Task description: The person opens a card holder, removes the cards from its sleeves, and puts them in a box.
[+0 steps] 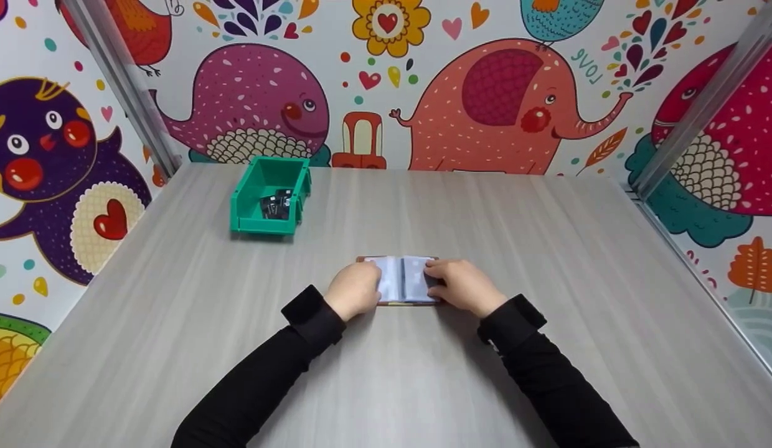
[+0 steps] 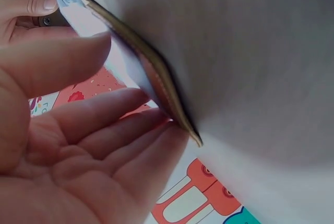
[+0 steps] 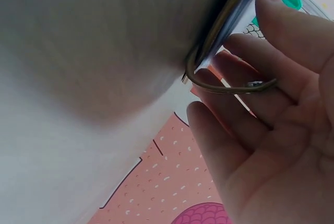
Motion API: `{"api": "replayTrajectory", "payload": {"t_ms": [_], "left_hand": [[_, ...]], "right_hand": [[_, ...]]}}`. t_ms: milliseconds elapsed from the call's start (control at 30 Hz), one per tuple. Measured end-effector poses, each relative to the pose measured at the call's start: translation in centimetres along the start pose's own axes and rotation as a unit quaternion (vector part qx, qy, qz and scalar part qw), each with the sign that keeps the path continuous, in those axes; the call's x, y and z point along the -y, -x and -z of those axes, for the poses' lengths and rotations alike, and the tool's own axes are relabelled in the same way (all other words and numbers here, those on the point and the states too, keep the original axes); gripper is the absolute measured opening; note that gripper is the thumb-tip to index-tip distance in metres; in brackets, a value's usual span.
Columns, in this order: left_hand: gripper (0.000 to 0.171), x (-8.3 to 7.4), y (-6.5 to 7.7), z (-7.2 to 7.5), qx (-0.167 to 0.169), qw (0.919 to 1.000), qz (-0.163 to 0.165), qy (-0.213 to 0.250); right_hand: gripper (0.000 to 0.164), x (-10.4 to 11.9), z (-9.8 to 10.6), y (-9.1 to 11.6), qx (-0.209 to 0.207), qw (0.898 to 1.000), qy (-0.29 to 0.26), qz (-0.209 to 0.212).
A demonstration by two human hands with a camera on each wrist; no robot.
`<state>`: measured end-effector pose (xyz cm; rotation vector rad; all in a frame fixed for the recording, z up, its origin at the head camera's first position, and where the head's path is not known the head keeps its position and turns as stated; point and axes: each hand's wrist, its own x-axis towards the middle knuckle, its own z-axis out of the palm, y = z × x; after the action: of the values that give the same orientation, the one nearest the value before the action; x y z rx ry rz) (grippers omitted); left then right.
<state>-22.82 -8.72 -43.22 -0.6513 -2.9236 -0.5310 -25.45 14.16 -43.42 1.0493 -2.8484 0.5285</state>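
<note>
A small card holder (image 1: 392, 280) with a brown cover lies spread on the table, its clear sleeve pages facing up. At its left side my left hand (image 1: 356, 287) rests thumb and fingertips on the page and edge, fingers fairly straight. My right hand (image 1: 466, 285) touches the right page the same way, thumb nearer me. The right wrist view shows a curved strap (image 3: 224, 89) with a metal snap reaching from the cover toward that palm. Along the outer edge of the cover (image 2: 156, 59), the left fingertips sit close to the tabletop.
A green bin (image 1: 261, 227) stands at the table's back left, with several small black items (image 1: 276, 205) inside. Cartoon-printed walls (image 1: 373, 81) enclose the back and sides of the light wood-grain table (image 1: 485, 211). Metal posts (image 1: 703, 106) rise at both back corners.
</note>
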Motion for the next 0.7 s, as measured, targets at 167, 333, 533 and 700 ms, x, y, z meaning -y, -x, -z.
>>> {"api": "replayTrajectory", "payload": {"t_ms": [167, 333, 533, 700], "left_hand": [[0.014, -0.06, 0.0, 0.01, 0.0, 1.0, 0.0, -0.004], [0.013, -0.07, 0.05, -0.01, -0.002, 1.0, -0.003, -0.009], [0.017, -0.06, 0.06, 0.05, 0.004, 1.0, -0.002, -0.007], [0.022, 0.0, 0.05, 0.09, 0.008, 0.9999, -0.004, -0.005]], "right_hand": [[0.034, -0.08, -0.01, -0.25, -0.014, 1.0, 0.0, -0.01], [0.035, -0.13, 0.01, -0.52, -0.015, 1.0, 0.003, -0.017], [0.029, -0.36, -0.06, -0.63, -0.006, 1.0, 0.021, 0.004], [0.027, -0.46, -0.09, -0.57, -0.006, 0.999, 0.035, 0.024]]}}
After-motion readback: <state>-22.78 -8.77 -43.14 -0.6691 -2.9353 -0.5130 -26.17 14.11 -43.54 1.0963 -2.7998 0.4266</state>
